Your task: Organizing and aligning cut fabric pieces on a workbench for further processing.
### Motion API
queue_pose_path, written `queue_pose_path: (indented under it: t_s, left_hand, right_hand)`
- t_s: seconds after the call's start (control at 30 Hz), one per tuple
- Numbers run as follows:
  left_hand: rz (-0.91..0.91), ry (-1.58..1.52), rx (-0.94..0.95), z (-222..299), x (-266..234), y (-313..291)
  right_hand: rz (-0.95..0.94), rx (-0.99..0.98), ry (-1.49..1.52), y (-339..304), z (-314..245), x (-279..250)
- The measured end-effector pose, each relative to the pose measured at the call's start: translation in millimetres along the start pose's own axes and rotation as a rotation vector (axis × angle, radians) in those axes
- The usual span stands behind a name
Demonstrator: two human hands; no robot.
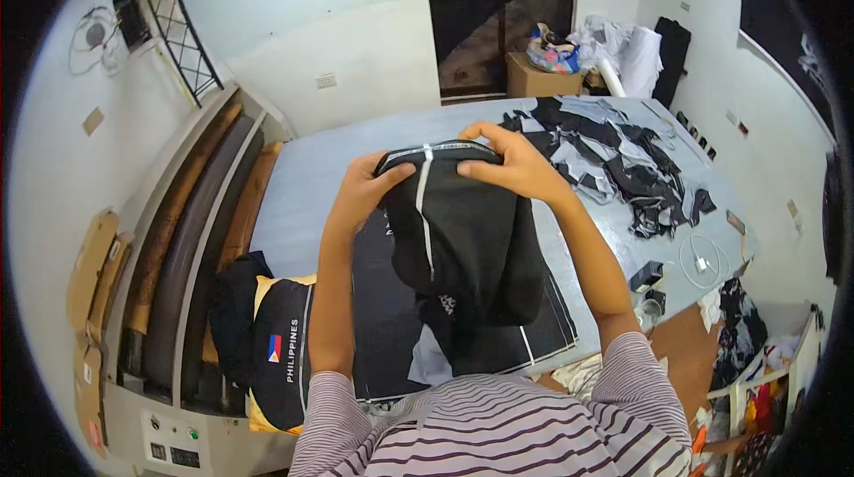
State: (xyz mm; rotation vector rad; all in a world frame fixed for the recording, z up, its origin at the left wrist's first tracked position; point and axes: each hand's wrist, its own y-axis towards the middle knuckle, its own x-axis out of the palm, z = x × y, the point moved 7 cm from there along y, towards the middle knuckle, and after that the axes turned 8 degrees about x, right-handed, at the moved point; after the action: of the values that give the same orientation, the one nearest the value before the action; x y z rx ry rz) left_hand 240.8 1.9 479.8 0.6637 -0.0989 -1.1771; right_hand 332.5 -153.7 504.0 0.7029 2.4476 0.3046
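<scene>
Held up in front of me over the table is a black garment [471, 228] with a white stripe down it and a white-marked band along its top edge. My left hand [363, 190] is closed on the left end of that edge, thumb on the near side. At the right end my right hand [514, 164] pinches the same edge between thumb and fingers. The lower part of the garment hangs in folds toward my body. Beneath it, black fabric panels [374, 299] with thin white lines lie flat, partly hidden by the garment.
Left of the table [311, 165] stands a large roller machine [187, 254]. A black printed garment [283, 352] with yellow fabric lies beside it. Fabric scraps [623, 161] cover the far right. Nearer are a white cable [703, 262] and a small black box [647, 276]. A cardboard box [534, 78] stands behind.
</scene>
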Motion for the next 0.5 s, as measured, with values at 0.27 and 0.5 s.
queue_pose_path:
  t_s: [0.27,0.5]
  left_hand:
    - [0.011,0.367,0.120,27,-1,45]
    - [0.670,0.347,0.538,96,34,-69]
  right_hand:
    - [-0.336,0.406,-0.010,22,-9,48]
    - [-0.082,0.255,1.145,38,-7,35]
